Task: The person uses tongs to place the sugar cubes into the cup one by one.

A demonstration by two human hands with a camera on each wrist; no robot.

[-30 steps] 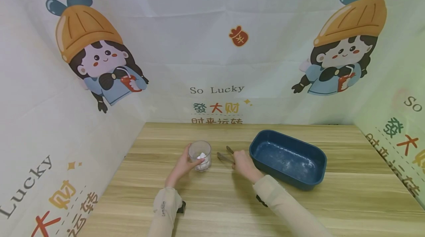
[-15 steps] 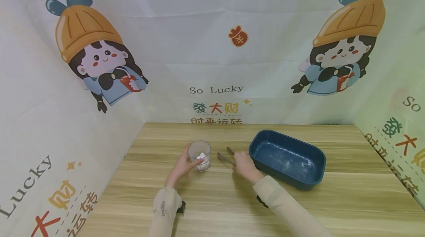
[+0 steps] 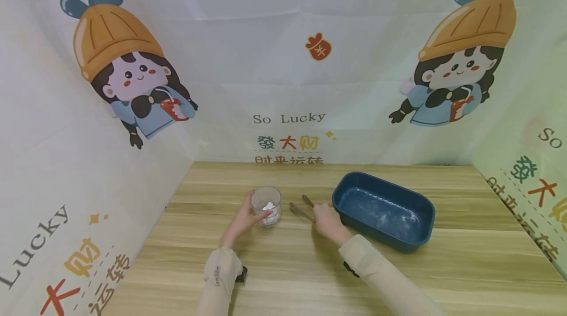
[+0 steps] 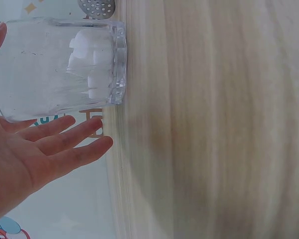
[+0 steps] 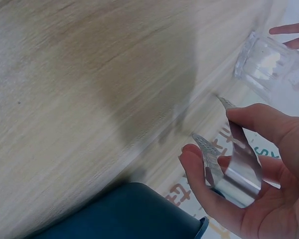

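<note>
In the head view my left hand (image 3: 241,223) holds a clear glass (image 3: 266,194) upright on the table, thumb on the near side. White cube-like pieces (image 4: 92,57) lie at the bottom of the glass (image 4: 45,69), as the left wrist view shows. My right hand (image 3: 330,222) grips metal tongs (image 3: 302,211) just right of the glass. Seen from the right wrist, the thumb and fingers press on the two arms of the tongs (image 5: 243,172). Their perforated tips stand apart with nothing between them, pointing toward the glass.
A dark blue rectangular basin (image 3: 390,238) stands on the wooden table (image 3: 283,276) right of my right hand, with whitish marks on its inner floor. Behind and at both sides hangs a printed cloth (image 3: 248,70) with cartoon figures and lettering.
</note>
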